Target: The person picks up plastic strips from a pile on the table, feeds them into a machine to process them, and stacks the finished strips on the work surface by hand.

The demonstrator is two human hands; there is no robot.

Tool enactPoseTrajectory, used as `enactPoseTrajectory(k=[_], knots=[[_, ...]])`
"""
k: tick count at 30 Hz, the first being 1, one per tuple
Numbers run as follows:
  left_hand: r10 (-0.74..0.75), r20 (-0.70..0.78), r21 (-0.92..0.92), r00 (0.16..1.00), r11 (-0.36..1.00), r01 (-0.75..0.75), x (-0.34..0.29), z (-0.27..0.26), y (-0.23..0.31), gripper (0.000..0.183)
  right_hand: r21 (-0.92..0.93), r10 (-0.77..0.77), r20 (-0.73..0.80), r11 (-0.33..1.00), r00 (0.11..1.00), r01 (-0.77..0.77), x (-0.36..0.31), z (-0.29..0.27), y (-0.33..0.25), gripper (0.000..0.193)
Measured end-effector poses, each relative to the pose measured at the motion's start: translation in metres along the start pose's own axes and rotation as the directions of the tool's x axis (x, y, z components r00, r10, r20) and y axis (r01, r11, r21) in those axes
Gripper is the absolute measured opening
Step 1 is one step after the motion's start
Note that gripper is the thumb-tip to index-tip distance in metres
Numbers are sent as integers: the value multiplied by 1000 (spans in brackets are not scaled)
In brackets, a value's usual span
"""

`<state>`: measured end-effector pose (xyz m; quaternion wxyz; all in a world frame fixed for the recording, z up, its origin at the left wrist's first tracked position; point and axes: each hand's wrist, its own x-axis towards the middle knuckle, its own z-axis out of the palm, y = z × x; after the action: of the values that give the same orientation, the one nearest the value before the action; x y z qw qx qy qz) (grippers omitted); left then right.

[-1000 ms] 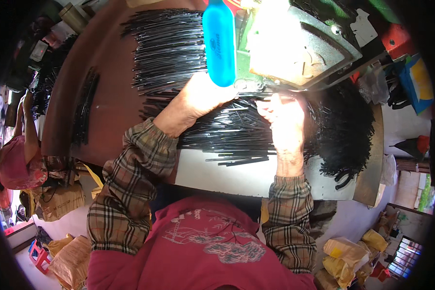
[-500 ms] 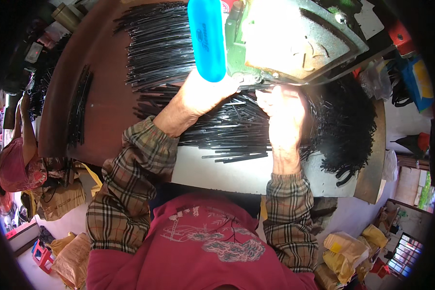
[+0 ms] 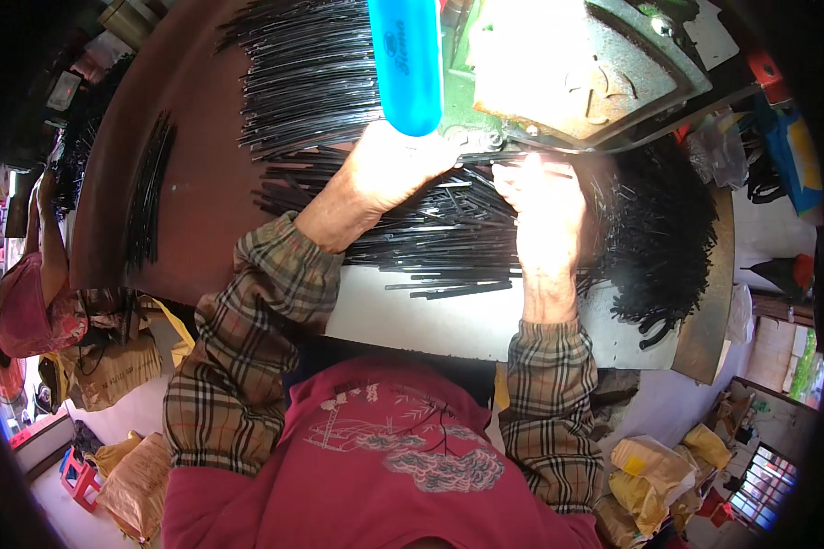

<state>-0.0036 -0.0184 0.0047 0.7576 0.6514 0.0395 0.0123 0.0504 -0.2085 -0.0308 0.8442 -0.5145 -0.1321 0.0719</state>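
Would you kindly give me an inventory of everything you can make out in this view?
Worktop: one, brown, left to centre
Board: one, whitish, front centre
Loose strips: uncountable, black, centre
Aligned strips: uncountable, black, upper left of centre
Strip bundle: one, black, left on the worktop
Strip mass: one, black, right
Machine: one, green and grey metal, upper right
Rounded object: one, blue, top centre
Sacks: several, brown, lower left and lower right
Stool: one, red, lower left
Co-worker: one, pinkish-red top, left edge
Plaid sleeves: two, brown and black, on the forearms
Left hand: one, glare-washed, below the rounded object
Right hand: one, glare-washed, below the machine
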Motion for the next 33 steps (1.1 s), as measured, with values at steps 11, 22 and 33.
enactPoseTrajectory(k=[11, 22, 33], knots=[[174, -12, 10, 985, 985, -174, 26, 1, -10, 12, -288, -103, -59, 954, 993, 81, 11, -9, 14, 17], [350, 109, -258, 931, 914, -313, 46, -6, -35, 30, -4, -14, -81, 1000, 997, 13, 14, -9, 2, 19], [266, 217, -81, 939, 964, -254, 46, -19, -19, 42, 17, 0, -148, 1000, 989, 3, 12, -7, 5, 22]])
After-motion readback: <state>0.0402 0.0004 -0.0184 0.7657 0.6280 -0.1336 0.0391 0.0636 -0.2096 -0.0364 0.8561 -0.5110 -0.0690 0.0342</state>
